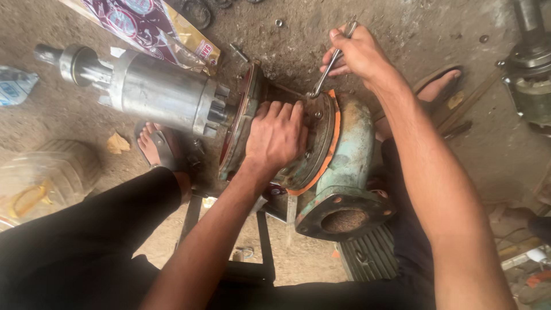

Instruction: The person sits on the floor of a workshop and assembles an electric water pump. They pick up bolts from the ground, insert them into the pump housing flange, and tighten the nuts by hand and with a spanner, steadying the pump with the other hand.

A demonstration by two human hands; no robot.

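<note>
Left: steel motor housing [155,89], long axis running left-right, shaft end pointing left, lying on the dirt floor [69,115]. Our left hand [276,135] presses on the pump's middle, fingers together, hiding the joint under it. Green pump casing [350,155], flange opening facing us. Right hand [359,54] clamped on a wrench [328,66], its head down at the flange bolts; the bolt itself we can't make out.

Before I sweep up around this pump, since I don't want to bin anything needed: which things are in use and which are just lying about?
In use:
- spanner in the right hand
- green pump casing, gripped by the left hand
- steel motor body

Lying about:
- printed wrapper
- plastic container
- loose nut
- paper scrap
</note>
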